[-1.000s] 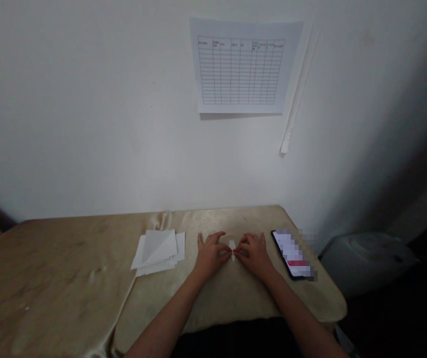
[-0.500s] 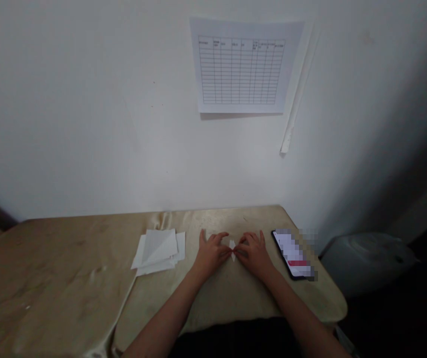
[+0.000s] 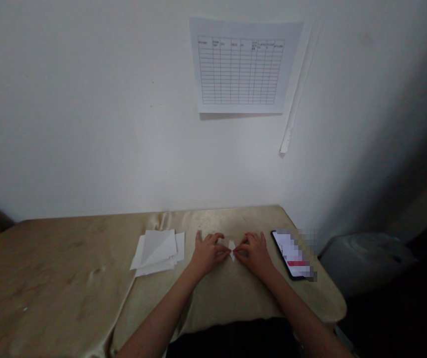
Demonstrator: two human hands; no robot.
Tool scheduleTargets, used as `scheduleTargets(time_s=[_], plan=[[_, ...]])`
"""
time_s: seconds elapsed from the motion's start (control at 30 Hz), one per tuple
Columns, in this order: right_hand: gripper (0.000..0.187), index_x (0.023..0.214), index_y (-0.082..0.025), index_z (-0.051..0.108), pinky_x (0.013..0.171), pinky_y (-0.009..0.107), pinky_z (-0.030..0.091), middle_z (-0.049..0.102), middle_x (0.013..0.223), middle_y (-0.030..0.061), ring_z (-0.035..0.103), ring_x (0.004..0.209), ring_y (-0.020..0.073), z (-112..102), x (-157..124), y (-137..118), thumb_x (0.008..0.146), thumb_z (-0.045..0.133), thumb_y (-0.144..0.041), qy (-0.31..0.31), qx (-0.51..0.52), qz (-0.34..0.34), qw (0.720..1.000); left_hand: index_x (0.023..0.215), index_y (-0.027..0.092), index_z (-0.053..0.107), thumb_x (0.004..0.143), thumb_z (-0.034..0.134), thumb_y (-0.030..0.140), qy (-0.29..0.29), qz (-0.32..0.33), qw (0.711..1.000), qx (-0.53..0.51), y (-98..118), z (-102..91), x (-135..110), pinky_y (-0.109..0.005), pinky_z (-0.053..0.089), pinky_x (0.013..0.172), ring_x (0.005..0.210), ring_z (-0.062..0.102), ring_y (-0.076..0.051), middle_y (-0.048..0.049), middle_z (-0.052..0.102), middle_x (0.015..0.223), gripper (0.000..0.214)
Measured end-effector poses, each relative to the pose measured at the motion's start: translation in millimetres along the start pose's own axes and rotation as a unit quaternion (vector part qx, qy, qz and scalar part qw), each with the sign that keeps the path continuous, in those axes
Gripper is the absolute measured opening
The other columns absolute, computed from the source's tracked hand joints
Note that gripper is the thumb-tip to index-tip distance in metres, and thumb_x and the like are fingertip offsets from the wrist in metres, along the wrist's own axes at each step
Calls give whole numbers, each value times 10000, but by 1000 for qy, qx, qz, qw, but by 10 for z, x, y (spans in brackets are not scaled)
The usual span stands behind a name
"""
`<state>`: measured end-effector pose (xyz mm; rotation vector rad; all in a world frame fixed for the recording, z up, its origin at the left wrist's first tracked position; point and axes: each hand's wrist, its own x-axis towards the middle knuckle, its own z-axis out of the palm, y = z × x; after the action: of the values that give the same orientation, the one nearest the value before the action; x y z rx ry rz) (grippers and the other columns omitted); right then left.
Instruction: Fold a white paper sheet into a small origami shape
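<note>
A small folded piece of white paper (image 3: pixel 232 245) stands between my two hands, above the cloth-covered table. My left hand (image 3: pixel 209 254) pinches its left edge with thumb and forefinger, the other fingers raised. From the right, my right hand (image 3: pixel 254 254) pinches the opposite edge, its little finger lifted. The fingertips of the two hands are a little apart, with the paper showing between them. The paper is too small for its folds to be made out.
Several loose white sheets (image 3: pixel 157 251) lie in a pile left of my hands. A phone (image 3: pixel 290 256) with a lit, partly blurred screen lies to the right. The table (image 3: pixel 67 278) meets a wall bearing a printed chart (image 3: pixel 241 69). A pale bag-like object (image 3: pixel 363 263) is beyond the right edge.
My left hand has shifted slightly left, so the fingertips are farther apart and more of the white paper shows between them. The right hand has hardly moved.
</note>
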<state>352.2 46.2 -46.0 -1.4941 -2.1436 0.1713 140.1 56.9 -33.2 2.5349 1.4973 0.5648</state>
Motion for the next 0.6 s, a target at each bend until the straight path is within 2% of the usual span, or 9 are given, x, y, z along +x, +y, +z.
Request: scheduleTargets(time_s=[0.13,0.27,0.47,0.6], plan=[[81,876,-332,789,1183,660,129,666,1105,64,508,1276,323,33,-1,32,871,712,-359,5,35,25,999,998,406,783,938,614,449,-6,-6,1000,-1,-6,-10,-35,-725,-14,1152,1257,531,-284,-22,613,1343,184],[139,835,-311,786,1183,655,154,660,1071,70,532,1208,304,69,-5,76,881,696,-406,2,59,40,997,1000,407,781,934,615,463,-12,-16,1000,-5,-6,-6,-40,-724,21,1155,1269,512,-286,-16,606,1349,187],[160,818,-297,767,1189,625,147,638,1087,57,488,1252,293,113,7,69,890,683,-413,0,55,29,998,953,363,770,901,672,416,-19,-53,998,-39,24,78,17,-730,58,1150,1317,465,-290,3,585,1383,123],[146,854,-292,757,1169,597,189,633,1087,51,485,1240,285,148,33,74,888,686,-416,-1,50,30,998,925,328,757,873,707,387,-14,-72,996,-59,43,142,56,-724,77,1149,1315,471,-286,-6,586,1385,93]])
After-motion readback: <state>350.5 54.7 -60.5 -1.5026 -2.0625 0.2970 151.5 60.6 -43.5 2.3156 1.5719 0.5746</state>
